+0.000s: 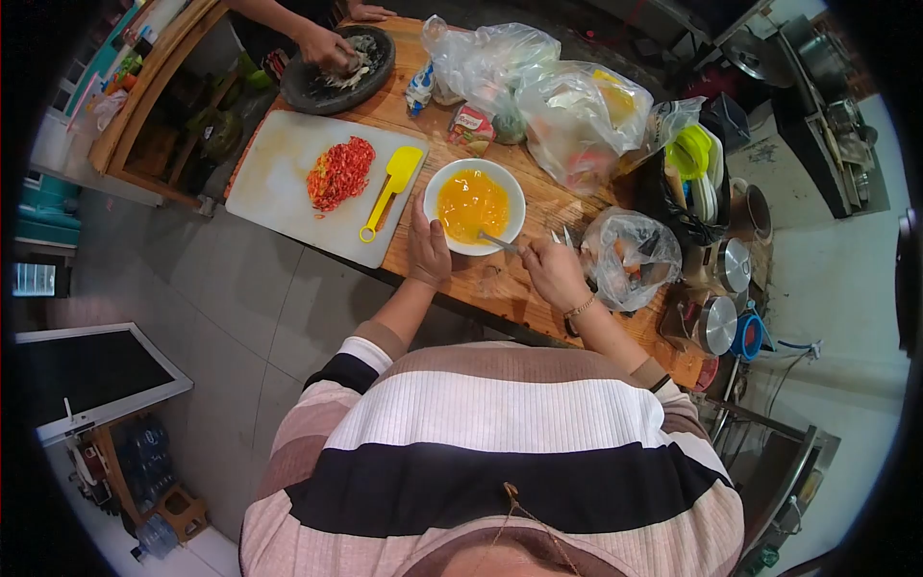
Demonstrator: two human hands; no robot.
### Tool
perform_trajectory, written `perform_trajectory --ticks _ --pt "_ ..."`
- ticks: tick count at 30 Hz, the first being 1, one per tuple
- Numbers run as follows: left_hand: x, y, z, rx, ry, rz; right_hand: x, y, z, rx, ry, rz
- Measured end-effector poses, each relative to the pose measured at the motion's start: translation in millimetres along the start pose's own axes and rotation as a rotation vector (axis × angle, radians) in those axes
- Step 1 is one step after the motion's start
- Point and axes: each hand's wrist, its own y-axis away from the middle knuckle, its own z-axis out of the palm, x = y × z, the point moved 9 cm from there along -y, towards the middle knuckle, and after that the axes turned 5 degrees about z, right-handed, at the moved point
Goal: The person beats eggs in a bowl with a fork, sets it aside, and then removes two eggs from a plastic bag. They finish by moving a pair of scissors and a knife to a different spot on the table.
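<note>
A white bowl (517, 183) of beaten yellow egg (471, 199) stands on the wooden table. My left hand (428, 248) cups its left side, thumb at the rim. In my right hand (557, 273) is the handle of a metal fork or spoon (496, 240); its head dips into the egg, so which of the two I cannot tell. Just left of the bowl, a white cutting board (274, 183) carries a heap of chopped red chili (340, 173) and a yellow spatula (396, 182). Beside my right hand sits a clear plastic bag (632, 260) with what look like eggshells.
At the far left, another person's hand (327, 50) works over a dark stone mortar (358, 82). Plastic bags (577, 115) of food lie along the table's far side. Jars with metal lids (717, 325) and a black-lined container (694, 178) of plastic ware crowd the right end.
</note>
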Motion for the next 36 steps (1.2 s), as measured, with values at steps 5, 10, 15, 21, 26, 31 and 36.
perform_trajectory --ticks 5,10,15,21,26,31,36 --pt "0.0 1.0 -0.5 -0.005 -0.005 -0.011 -1.4 -2.6 -18.8 0.093 -0.064 0.145" --pt "-0.9 0.5 1.2 -0.025 0.024 -0.019 -8.1 0.0 -9.5 -0.034 -0.109 0.072" --pt "-8.2 2.8 0.9 -0.012 -0.041 0.003 -4.1 -6.5 -13.2 0.021 -0.034 0.123" --pt "0.4 0.5 0.1 0.002 0.002 0.018 -3.4 -7.0 -11.4 0.054 -0.044 0.094" --pt "1.3 -1.3 -0.3 -0.001 0.024 0.012 -16.1 -4.6 -0.6 -0.084 -0.085 -0.019" --pt "-4.6 2.8 -0.9 0.009 -0.055 0.033 -10.8 -8.8 -12.3 0.016 0.037 0.072" --pt "-1.3 -0.1 0.5 0.0 -0.03 0.051 -14.7 -9.1 -4.1 -0.063 -0.077 0.026"
